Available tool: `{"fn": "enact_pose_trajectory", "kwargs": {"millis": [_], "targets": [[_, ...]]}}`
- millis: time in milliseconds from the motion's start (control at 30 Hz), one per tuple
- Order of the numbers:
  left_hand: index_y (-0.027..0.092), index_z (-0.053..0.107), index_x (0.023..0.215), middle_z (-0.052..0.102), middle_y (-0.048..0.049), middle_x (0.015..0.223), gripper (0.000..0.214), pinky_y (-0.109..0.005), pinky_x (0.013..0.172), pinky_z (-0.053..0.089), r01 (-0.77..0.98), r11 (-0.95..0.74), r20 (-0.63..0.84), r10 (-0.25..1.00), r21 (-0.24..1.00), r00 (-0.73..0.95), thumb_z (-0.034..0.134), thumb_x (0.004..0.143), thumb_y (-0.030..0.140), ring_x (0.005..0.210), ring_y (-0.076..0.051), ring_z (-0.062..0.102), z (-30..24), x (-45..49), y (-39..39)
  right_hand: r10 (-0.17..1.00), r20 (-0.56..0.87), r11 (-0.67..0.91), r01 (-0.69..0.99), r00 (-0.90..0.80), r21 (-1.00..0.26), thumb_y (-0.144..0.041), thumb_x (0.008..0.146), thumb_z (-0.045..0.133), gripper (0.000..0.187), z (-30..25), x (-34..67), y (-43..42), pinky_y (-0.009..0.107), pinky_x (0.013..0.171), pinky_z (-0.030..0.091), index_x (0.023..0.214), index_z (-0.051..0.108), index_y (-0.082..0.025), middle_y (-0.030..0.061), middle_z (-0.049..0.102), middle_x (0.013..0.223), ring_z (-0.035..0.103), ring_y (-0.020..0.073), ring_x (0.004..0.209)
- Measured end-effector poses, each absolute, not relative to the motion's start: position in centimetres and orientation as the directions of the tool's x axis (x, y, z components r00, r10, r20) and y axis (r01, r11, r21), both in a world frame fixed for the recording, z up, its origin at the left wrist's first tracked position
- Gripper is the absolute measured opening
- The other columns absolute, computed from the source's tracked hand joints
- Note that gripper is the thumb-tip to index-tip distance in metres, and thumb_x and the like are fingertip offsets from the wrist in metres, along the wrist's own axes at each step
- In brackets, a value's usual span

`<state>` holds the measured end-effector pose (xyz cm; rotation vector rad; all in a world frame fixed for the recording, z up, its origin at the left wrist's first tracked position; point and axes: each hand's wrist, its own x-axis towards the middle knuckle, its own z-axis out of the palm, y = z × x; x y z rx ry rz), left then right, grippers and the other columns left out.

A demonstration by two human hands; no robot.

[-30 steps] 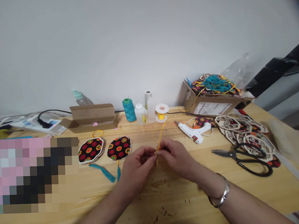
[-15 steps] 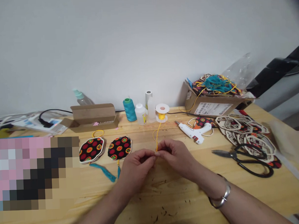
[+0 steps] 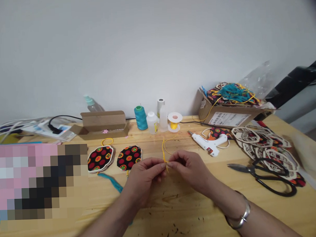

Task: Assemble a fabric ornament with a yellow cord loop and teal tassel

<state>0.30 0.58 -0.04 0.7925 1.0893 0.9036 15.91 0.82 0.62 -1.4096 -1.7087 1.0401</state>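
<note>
A yellow cord [image 3: 163, 148] runs up from between my fingertips in the middle of the table, and a thin strand of it curves back toward the white spool [image 3: 175, 117]. My left hand [image 3: 149, 172] pinches the cord between thumb and forefinger. Right beside it, my right hand [image 3: 187, 167] pinches the same cord, the two sets of fingertips almost touching. A short cord end sticks out below them. Left of my hands lie patterned fabric pieces; the nearer one [image 3: 129, 157] has its lower part hidden by my left hand. A teal tassel [image 3: 112, 181] lies beside it.
Black-handled scissors [image 3: 261, 175] and a pile of patterned pieces [image 3: 267, 145] lie on the right. Behind them stand a white glue gun [image 3: 209, 142] and a full cardboard box [image 3: 225, 116]. Teal thread [image 3: 140, 118], bottles [image 3: 152, 123] and an open small box [image 3: 102, 125] line the wall.
The view has shifted a little, so things appear slightly right and lower. Both hands still pinch the cord; its upper part now stands looser, and a short end shows below my fingertips.
</note>
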Motion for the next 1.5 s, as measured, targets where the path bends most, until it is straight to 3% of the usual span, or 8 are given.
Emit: {"fn": "enact_pose_trajectory", "kwargs": {"millis": [233, 467, 733, 967, 1200, 1333, 1400, 1500], "targets": [[0.012, 0.069, 0.067, 0.062, -0.0008, 0.057, 0.012, -0.014, 0.042, 0.033, -0.282, 0.415, -0.394, 0.91, 0.865, 0.128, 0.073, 0.06, 0.02, 0.048, -0.005, 0.049, -0.1, 0.4, 0.7, 0.945, 0.253, 0.327, 0.559, -0.207, -0.762, -0.018, 0.079, 0.054, 0.007, 0.6, 15.6, -0.2, 0.023, 0.059, 0.037, 0.074, 0.059, -0.017, -0.0001, 0.059, 0.068, 0.051, 0.011, 0.063], [0.011, 0.068, 0.064, 0.057, 0.0021, 0.049, 0.013, -0.013, 0.038, 0.027, -0.322, 0.446, -0.44, 0.893, 0.835, 0.097, 0.075, 0.057, 0.019, 0.043, -0.003, 0.044, 0.2, 0.5, 0.4, 0.762, 0.505, 0.609, 0.714, -0.406, -0.346, -0.015, 0.086, 0.044, 0.015, -0.2, 15.2, -1.0, 0.029, 0.062, 0.035, 0.079, 0.057, -0.014, 0.0051, 0.057, 0.073, 0.048, 0.0166, 0.07], [0.012, 0.067, 0.064, 0.059, 0.0006, 0.053, 0.013, -0.015, 0.042, 0.03, -0.387, 0.46, -0.454, 0.884, 0.799, 0.113, 0.075, 0.056, 0.018, 0.049, -0.005, 0.049, -0.3, 0.5, 0.5, 0.608, 0.528, 0.688, 0.725, -0.593, 0.023, -0.011, 0.084, 0.042, 0.016, 0.6, 15.4, -1.3, 0.033, 0.056, 0.029, 0.085, 0.058, -0.013, 0.0059, 0.054, 0.071, 0.042, 0.0188, 0.065], [0.012, 0.066, 0.063, 0.059, 0.0014, 0.054, 0.009, -0.015, 0.042, 0.029, -0.432, 0.472, -0.454, 0.878, 0.769, 0.15, 0.073, 0.057, 0.014, 0.048, -0.005, 0.048, -0.5, 0.3, 0.5, 0.568, 0.478, 0.692, 0.703, -0.67, 0.163, -0.013, 0.084, 0.041, 0.02, 1.1, 15.2, -1.7, 0.035, 0.056, 0.029, 0.091, 0.059, -0.01, 0.0082, 0.055, 0.076, 0.045, 0.02, 0.068], [0.011, 0.065, 0.065, 0.057, 0.0017, 0.055, 0.009, -0.015, 0.043, 0.029, -0.445, 0.47, -0.447, 0.879, 0.762, 0.163, 0.072, 0.059, 0.014, 0.048, -0.004, 0.046, -0.6, 0.4, 0.5, 0.555, 0.46, 0.709, 0.683, -0.693, 0.174, -0.012, 0.084, 0.04, 0.02, 1.2, 15.2, -1.7, 0.036, 0.059, 0.032, 0.091, 0.059, -0.01, 0.0091, 0.055, 0.077, 0.046, 0.0196, 0.07], [0.011, 0.065, 0.064, 0.057, 0.0014, 0.056, 0.012, -0.014, 0.044, 0.031, -0.437, 0.45, -0.434, 0.89, 0.779, 0.142, 0.074, 0.058, 0.017, 0.049, -0.004, 0.046, -0.5, 0.5, 0.6, 0.56, 0.447, 0.738, 0.666, -0.697, 0.114, -0.011, 0.085, 0.04, 0.02, 0.8, 15.4, -1.3, 0.036, 0.062, 0.035, 0.092, 0.059, -0.011, 0.0096, 0.057, 0.081, 0.048, 0.0204, 0.073], [0.011, 0.065, 0.064, 0.057, 0.0014, 0.057, 0.013, -0.014, 0.045, 0.032, -0.435, 0.438, -0.432, 0.894, 0.787, 0.118, 0.075, 0.057, 0.018, 0.049, -0.004, 0.046, -0.3, 0.5, 0.6, 0.593, 0.486, 0.742, 0.67, -0.642, -0.019, -0.01, 0.085, 0.039, 0.021, 0.4, 15.5, -1.0, 0.035, 0.064, 0.037, 0.094, 0.058, -0.011, 0.0097, 0.059, 0.083, 0.049, 0.0201, 0.076], [0.011, 0.065, 0.062, 0.055, 0.0023, 0.054, 0.015, -0.014, 0.041, 0.028, -0.412, 0.425, -0.422, 0.9, 0.806, 0.104, 0.075, 0.057, 0.02, 0.045, -0.003, 0.042, 0.0, 0.6, 0.6, 0.763, 0.508, 0.625, 0.661, -0.401, -0.416, -0.011, 0.085, 0.041, 0.017, 0.0, 15.6, -0.6, 0.031, 0.067, 0.041, 0.093, 0.057, -0.014, 0.0074, 0.06, 0.083, 0.052, 0.0168, 0.077]]}}
